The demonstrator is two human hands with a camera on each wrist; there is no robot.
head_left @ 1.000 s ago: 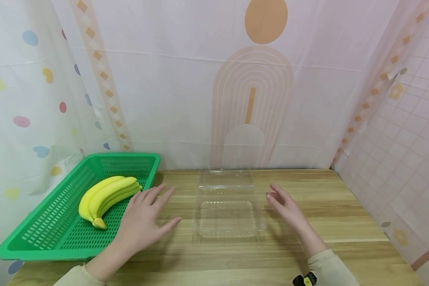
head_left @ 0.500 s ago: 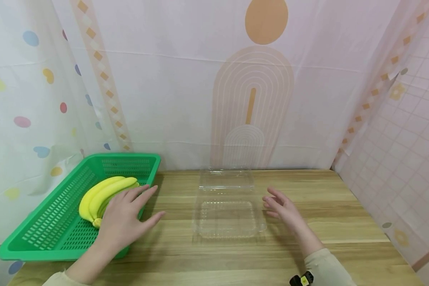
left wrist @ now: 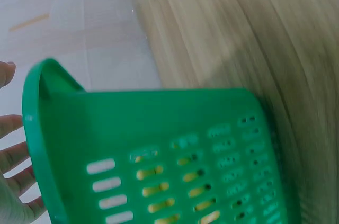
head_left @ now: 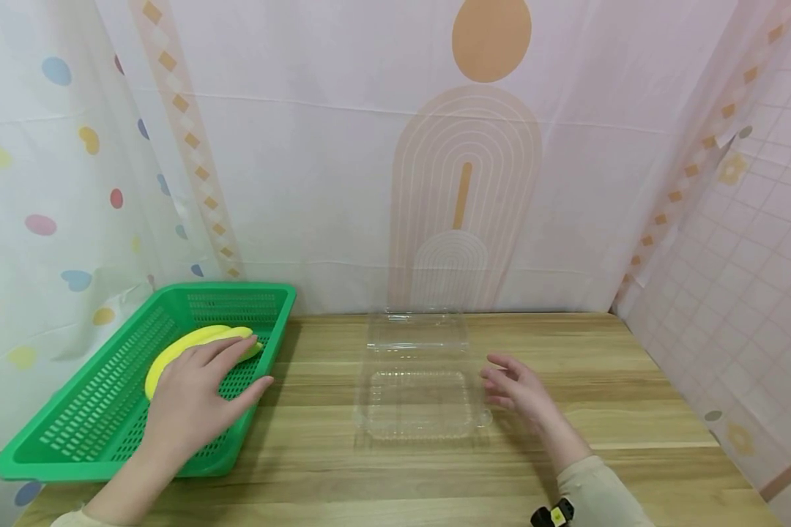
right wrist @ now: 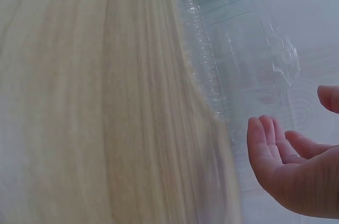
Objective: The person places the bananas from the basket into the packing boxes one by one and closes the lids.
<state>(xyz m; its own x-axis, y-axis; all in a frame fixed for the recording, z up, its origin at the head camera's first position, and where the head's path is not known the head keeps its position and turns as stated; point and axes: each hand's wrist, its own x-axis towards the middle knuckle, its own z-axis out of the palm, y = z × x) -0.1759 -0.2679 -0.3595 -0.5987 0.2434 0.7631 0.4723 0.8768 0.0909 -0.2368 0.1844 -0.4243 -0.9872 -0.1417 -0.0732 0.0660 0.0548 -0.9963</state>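
Note:
A bunch of yellow bananas (head_left: 178, 351) lies in the green plastic basket (head_left: 138, 468) on the left of the table. Above the bunch hovers my left hand (head_left: 187, 399), its fingers spread and loosely bent, covering part of the fruit; contact cannot be made out. In the left wrist view the basket's wall (left wrist: 153, 118) stands in front of the fingers, and yellow shows through its slots. A clear plastic clamshell box (head_left: 422, 402) lies with its lid raised mid-table. My right hand (head_left: 521, 388), fingers relaxed and holding nothing, is by the box's right side.
The wooden table (head_left: 633, 410) runs back to a printed curtain (head_left: 329, 183). Another curtain (head_left: 751, 293) hangs along the right side. A black strap piece with a yellow mark (head_left: 554, 514) sits at the right sleeve.
My left hand has moved left from the basket's right rim to over the bananas. The right hand has shifted slightly left and nearer to the box. Basket and box have stayed put.

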